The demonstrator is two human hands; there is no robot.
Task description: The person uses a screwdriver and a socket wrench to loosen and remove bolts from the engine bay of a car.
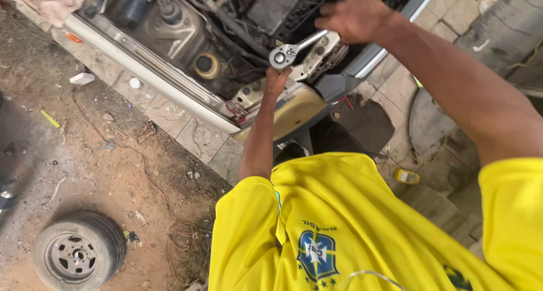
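Note:
A chrome ratchet wrench (288, 52) lies over the front of an open car engine bay (226, 25). My right hand (353, 16) reaches in from the right and is closed around the wrench's handle. My left hand (277, 79) comes up from below, and its fingertips press against the underside of the ratchet head, steadying it. The head sits above a pale metal bracket (308, 62) at the front of the car. Whatever the ratchet sits on is hidden by the head and my fingers. My yellow shirt (339, 223) fills the bottom of the view.
The car's pale front bumper (147, 70) runs diagonally, with a yellowed headlight (294, 113) below my left hand. A loose wheel (76, 257) lies on the dirt at bottom left beside tangled wires (181, 234). A cloth (45, 0) hangs at top left. Paving stones lie to the right.

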